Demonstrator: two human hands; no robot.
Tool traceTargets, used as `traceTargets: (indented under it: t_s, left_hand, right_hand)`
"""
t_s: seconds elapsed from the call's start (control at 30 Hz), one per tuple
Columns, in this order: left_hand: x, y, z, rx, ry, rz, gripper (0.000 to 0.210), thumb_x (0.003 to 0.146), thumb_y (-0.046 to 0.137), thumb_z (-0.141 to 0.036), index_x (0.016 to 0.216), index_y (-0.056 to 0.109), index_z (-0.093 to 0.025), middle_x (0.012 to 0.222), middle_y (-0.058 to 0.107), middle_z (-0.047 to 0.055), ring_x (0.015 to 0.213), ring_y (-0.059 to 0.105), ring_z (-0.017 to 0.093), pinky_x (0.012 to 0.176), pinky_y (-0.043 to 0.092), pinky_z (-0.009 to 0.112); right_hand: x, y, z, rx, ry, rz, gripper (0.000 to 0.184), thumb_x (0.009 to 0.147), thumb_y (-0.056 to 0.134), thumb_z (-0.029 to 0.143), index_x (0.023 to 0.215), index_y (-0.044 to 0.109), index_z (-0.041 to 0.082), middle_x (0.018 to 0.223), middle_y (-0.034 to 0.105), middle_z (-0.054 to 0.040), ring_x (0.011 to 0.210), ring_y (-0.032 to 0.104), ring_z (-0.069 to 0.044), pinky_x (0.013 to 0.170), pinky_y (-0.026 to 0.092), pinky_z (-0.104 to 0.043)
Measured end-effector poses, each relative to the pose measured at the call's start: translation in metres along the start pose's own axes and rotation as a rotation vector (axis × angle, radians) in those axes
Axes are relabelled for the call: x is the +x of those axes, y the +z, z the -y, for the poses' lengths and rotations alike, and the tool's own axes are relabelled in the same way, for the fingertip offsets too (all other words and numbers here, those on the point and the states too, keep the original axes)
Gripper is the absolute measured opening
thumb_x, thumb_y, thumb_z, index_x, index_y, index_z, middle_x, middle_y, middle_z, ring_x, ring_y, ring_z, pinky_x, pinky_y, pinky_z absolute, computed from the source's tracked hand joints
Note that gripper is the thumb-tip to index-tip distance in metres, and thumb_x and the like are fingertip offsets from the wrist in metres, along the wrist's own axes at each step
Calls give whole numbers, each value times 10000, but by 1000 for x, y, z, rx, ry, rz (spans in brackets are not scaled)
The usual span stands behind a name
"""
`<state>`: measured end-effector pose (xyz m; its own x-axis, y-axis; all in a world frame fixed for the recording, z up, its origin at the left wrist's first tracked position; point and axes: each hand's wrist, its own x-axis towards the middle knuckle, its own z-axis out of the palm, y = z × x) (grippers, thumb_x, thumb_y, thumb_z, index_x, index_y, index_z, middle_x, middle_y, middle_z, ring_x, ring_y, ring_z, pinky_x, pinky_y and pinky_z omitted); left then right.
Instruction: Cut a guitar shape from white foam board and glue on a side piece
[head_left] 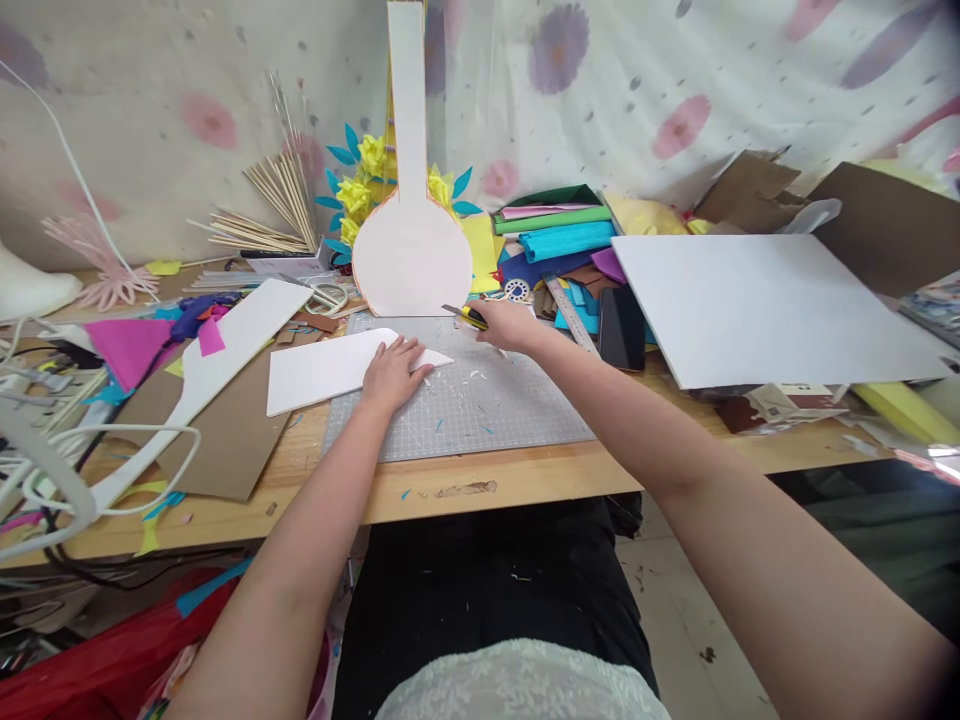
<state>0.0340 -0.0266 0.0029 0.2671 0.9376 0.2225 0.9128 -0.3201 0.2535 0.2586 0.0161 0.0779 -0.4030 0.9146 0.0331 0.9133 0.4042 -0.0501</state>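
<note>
My left hand lies flat with fingers spread on a white foam board piece, which rests partly on the grey cutting mat. In my right hand is a yellow and black utility knife, its blade pointing left just above the mat's far side. The blade is apart from the board piece. Small white and blue scraps lie on the mat. Behind both hands stands a white banjo-shaped board cutout, upright, with yellow paper flowers and blue leaves beside it.
At right a large white board lies over other items, beside a black phone and a metal ruler. White offcut board, brown cardboard and white cables crowd the left. Wooden sticks and scissors sit behind.
</note>
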Motion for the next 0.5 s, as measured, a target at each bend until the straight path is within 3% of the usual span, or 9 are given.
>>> traceTargets:
  t_s: [0.1, 0.23, 0.37, 0.5]
  left_hand:
    - [-2, -1, -1, 3, 4, -18, 404, 886, 502, -396, 1243, 590, -230, 1362, 529, 61, 1335, 385, 249, 1125, 237, 462]
    - [1, 4, -13, 8, -15, -9, 391, 889, 495, -396, 1217, 599, -210, 1352, 537, 81, 1327, 394, 266, 1119, 240, 482]
    - [11, 13, -41, -42, -34, 7, 489, 883, 498, -382, 1301, 511, -129, 1436, 424, 155, 1363, 334, 279, 1130, 232, 467]
    - [17, 8, -57, -85, -56, -86, 545, 887, 453, -295, 1384, 389, -80, 1494, 321, 171, 1399, 264, 246, 1150, 208, 434]
  right_hand:
    - [2, -6, -24, -56, 117, -29, 458, 811, 544, 260, 1262, 526, 183, 1171, 637, -144, 1022, 606, -288, 782, 440, -344]
    - [1, -7, -47, -37, 278, -65, 531, 807, 574, 360, 1292, 502, 157, 1226, 596, -168, 1082, 573, -295, 821, 440, -353]
    - [0, -6, -32, 77, 282, -43, 479, 875, 445, 416, 1276, 514, 163, 1207, 619, -158, 1082, 584, -298, 838, 449, -374]
    - [-4, -5, -1, 105, 231, 81, 503, 883, 425, 337, 1362, 414, 182, 1226, 616, -152, 1080, 598, -303, 839, 457, -390]
